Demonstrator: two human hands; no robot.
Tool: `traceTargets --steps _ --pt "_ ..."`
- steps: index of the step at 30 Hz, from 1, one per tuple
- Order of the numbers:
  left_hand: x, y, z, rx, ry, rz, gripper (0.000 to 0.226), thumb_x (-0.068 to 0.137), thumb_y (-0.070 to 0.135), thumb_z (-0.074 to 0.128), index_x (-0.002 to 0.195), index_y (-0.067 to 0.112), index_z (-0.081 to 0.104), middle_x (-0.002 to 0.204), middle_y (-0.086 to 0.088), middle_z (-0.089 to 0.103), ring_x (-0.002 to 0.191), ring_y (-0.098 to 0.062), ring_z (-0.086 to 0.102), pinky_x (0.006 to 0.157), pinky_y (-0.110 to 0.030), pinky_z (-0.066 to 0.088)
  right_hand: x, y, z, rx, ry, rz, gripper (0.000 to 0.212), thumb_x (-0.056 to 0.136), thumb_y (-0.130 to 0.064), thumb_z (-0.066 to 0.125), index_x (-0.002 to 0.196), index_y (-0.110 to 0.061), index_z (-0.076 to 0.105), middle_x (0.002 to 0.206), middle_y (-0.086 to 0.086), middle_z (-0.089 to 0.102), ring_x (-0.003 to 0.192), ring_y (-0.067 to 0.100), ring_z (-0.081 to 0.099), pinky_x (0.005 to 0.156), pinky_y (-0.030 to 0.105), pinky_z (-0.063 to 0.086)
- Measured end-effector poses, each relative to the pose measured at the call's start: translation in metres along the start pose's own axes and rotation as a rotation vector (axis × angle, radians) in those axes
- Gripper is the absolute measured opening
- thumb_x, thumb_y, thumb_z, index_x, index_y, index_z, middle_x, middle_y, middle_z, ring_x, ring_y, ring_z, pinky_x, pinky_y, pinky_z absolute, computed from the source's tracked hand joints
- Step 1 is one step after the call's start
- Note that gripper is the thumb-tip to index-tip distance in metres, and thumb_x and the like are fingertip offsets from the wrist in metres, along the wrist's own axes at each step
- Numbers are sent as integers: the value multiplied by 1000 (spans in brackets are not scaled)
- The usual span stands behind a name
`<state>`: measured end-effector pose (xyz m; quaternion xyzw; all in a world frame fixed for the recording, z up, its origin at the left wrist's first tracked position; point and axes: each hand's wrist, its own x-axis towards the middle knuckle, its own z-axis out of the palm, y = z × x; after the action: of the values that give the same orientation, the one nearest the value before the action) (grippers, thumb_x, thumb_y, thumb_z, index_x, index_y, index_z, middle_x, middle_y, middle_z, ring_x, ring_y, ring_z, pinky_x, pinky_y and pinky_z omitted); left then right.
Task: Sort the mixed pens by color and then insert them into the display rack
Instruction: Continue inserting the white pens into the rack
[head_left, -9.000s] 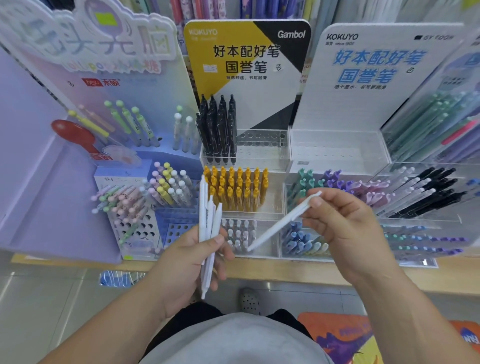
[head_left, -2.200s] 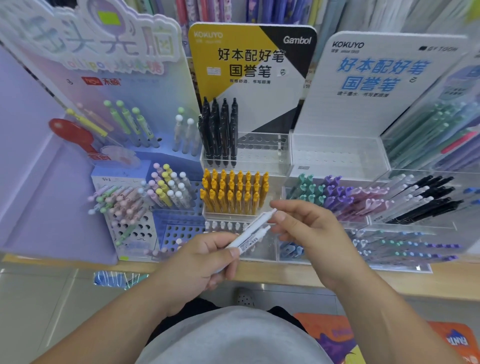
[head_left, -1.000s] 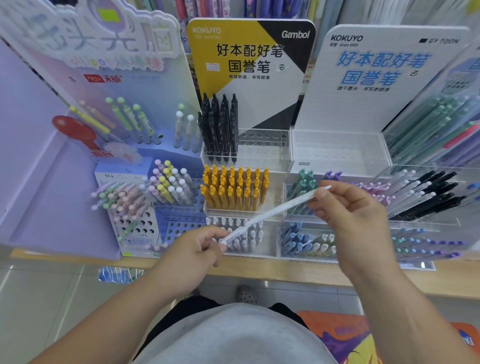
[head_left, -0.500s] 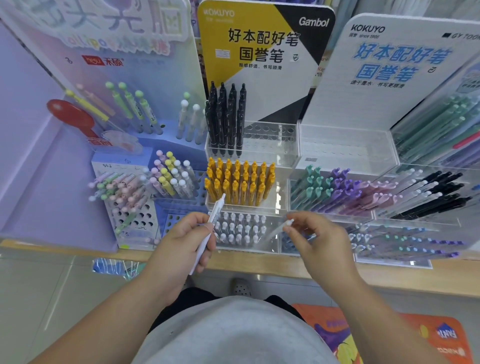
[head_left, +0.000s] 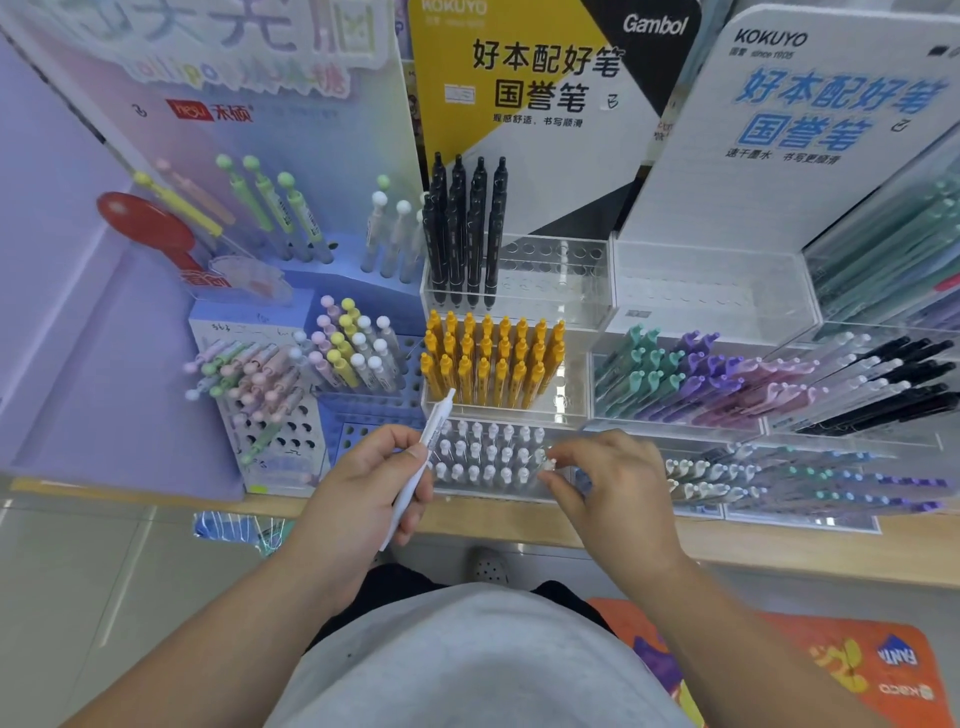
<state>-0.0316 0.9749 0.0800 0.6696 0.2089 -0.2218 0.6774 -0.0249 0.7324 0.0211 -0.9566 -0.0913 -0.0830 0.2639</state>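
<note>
Moved: since half a second ago our right hand (head_left: 618, 488) has dropped to the front tier. The slotted pen (head_left: 548, 461), then slanted in the air, now stands among the white ones with only its top showing. Our left hand (head_left: 358, 493) keeps its grip as before.
Nearest: our grey shirt (head_left: 467, 654) fills the bottom of the view, with an orange mat (head_left: 857, 670) on the floor to our right.
Counter: a wooden counter edge (head_left: 519, 525) runs under both wrists.
Left grip: thumb and forefinger curl round the held pen (head_left: 435, 423), a white one. It is tilted, its upper end pointing at the yellow row and its lower end poking out below our palm.
Right grip: thumb and fingertips (head_left: 558, 488) pinch narrowly on the top of the slotted pen. The spot is blurred, so we cannot tell how deep the pen sits.
Front tier: the clear display rack (head_left: 493, 496) holds rows of white pens (head_left: 483, 457) upright, between our two hands.
Middle tier: yellow pens (head_left: 493, 358) stand packed just behind the white ones. Teal and purple pens (head_left: 670, 374) lean in the next compartment to the right.
Left side: pastel ball-topped pens (head_left: 260, 374) lean in a perforated blue-and-white stand.
Back tier: black pens (head_left: 467, 228) stand at the left end of the clear top tier.
Farthest: a yellow-and-black sign (head_left: 530, 88) and a white sign (head_left: 821, 114) rise behind.
</note>
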Motion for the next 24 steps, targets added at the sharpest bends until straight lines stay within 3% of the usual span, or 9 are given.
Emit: traceTargets --steps 11,24 --pt "2 6 5 51 -26 4 27 104 21 48 80 24 62 73 -8 59 57 -20 44 54 -34 39 2 -3 5 -21 -28 -20 24 67 -24 91 84 -25 75 76 -14 69 83 19 60 73 37 41" --pt "1 5 7 104 -12 14 10 101 15 52 96 13 61 77 -7 68 64 -22 56 60 -38 46 1 -5 6 -113 -97 -51 18 69 -26 87 79 -29 72 72 -16 67 83 18 58 74 31 32"
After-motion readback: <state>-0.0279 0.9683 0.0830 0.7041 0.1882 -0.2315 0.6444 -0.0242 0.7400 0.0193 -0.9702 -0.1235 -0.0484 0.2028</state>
